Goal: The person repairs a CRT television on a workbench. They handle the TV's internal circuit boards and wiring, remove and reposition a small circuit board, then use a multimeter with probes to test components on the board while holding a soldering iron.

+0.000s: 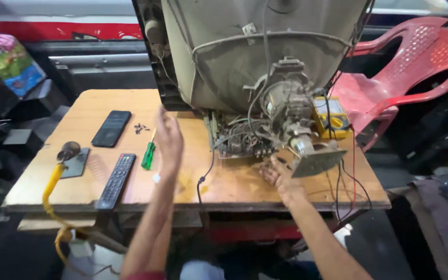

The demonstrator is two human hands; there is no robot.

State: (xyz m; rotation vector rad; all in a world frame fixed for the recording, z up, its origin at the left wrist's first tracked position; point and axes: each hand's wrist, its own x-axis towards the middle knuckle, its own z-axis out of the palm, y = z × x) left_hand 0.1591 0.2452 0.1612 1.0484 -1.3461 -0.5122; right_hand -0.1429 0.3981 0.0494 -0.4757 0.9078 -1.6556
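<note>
Seen from the head camera, the left hand [169, 136] hangs raised above the middle of the wooden tabletop [79, 181], its fingers loosely spread and holding nothing; it is blurred. Just beside it, toward the left, a green-handled screwdriver [148, 153] lies flat on the wood, with a small heap of dark screws [141, 127] near its tip. The right hand [278, 176] sits close to the front edge, its grip seemingly closed on the edge of a small circuit board [315, 158] at the neck of an opened old television [255, 62], whose back faces the person; how firmly it pinches cannot be told. A yellow multimeter [332, 118] rests against the set near the right edge. Further left lie a black phone [111, 128], a black remote control [115, 180] near the front edge, and a yellow cable [52, 186] over the front left corner. A red plastic chair [416, 62] stands beyond the right edge.
</note>
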